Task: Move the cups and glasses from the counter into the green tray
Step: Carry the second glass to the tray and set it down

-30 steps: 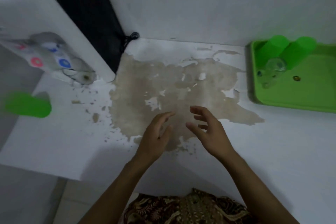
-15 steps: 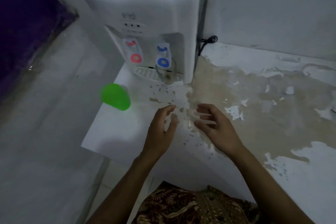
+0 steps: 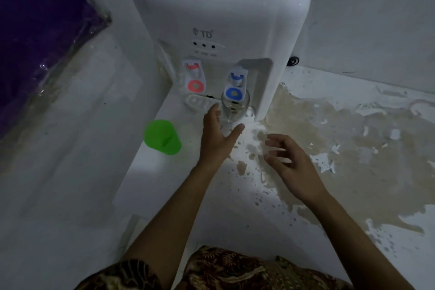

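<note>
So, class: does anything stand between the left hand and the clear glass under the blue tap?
Nothing visible does. The left hand is open at the clear glass, fingers on its left side and thumb below it. The blue tap overhangs the glass's top, so lifting straight up looks blocked.

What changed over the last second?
View swung left from the tray to the water dispenser. Left hand reached forward to the clear glass under the blue tap, fingers spread around it, not yet gripping. Right hand stays open, empty. Green cup unmoved.
</note>
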